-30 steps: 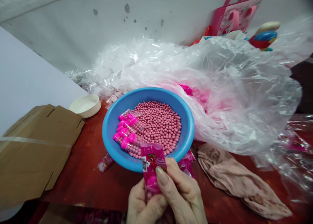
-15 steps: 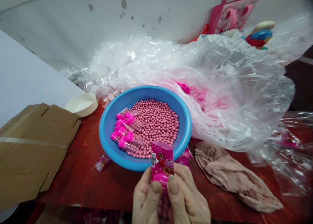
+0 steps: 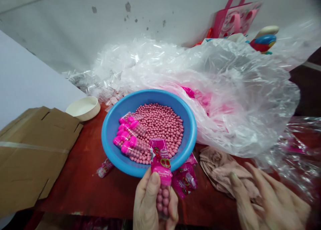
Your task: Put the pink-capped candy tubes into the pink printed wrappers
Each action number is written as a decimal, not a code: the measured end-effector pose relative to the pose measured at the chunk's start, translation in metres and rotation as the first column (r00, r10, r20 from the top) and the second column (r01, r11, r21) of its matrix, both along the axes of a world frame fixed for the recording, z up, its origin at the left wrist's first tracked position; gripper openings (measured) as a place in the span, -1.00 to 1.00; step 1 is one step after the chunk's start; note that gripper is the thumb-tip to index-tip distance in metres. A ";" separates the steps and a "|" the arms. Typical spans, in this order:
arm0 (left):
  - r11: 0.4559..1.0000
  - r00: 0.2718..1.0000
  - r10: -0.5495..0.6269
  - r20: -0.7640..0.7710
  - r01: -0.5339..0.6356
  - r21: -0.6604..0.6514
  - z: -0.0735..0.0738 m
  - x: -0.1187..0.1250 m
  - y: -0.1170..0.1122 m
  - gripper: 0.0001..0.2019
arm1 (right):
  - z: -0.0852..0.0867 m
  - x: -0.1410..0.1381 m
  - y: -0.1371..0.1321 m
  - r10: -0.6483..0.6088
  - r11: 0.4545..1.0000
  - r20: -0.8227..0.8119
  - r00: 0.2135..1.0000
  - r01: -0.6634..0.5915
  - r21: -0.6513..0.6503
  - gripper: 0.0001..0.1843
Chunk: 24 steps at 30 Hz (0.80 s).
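Note:
My left hand [image 3: 150, 206] is closed round a clear tube of pink candy balls [image 3: 162, 176] with a pink cap and a pink printed sleeve, held upright just in front of the blue bowl [image 3: 110, 129]. The bowl holds a heap of pink candy balls [image 3: 163, 123] and several filled tubes with pink caps [image 3: 127, 134]. My right hand [image 3: 268, 200] hovers low at the right with fingers spread, holding nothing, over the edge of a beige cloth [image 3: 220, 166]. Pink printed sleeves [image 3: 187, 179] lie on the red table between my hands.
A large crumpled clear plastic bag [image 3: 225, 89] with pink parts inside fills the right and back. A flattened cardboard box [image 3: 32, 153] and a small white bowl [image 3: 84, 107] lie at the left. One loose filled tube [image 3: 105, 167] rests by the blue bowl. A pink gift bag [image 3: 233, 19] stands behind.
My right hand has let go of the tube and swung out to the right, fingers spread. My left hand keeps the tube, with the sleeve pushed further down over it.

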<state>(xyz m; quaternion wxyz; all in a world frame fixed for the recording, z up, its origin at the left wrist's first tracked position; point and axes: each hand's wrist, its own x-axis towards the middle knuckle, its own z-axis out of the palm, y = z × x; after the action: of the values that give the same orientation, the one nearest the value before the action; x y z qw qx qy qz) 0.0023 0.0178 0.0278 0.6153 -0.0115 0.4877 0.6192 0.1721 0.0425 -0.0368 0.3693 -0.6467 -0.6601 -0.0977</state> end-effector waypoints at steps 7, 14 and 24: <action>0.990 0.990 -0.139 0.003 0.139 0.012 -0.015 -0.002 -0.002 -0.49 | -0.068 0.051 0.020 -0.027 0.999 0.139 0.990 0.029 -0.012 -0.36; 0.981 0.981 -0.192 0.032 0.192 -0.010 -0.011 -0.002 -0.007 -0.44 | -0.003 0.008 0.019 0.012 0.999 -0.158 0.987 -0.020 -0.049 -0.46; 0.994 0.980 0.046 -0.194 -0.063 -0.087 -0.004 0.003 -0.013 -0.54 | 0.043 -0.086 -0.006 0.322 0.763 -0.918 0.233 -0.638 0.105 -0.81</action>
<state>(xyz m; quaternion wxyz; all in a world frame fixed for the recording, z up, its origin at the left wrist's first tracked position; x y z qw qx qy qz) 0.0056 0.0043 0.0238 0.5471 0.0064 0.5723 0.6108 0.0857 0.0360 0.0064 0.5732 -0.4003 -0.5270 0.4832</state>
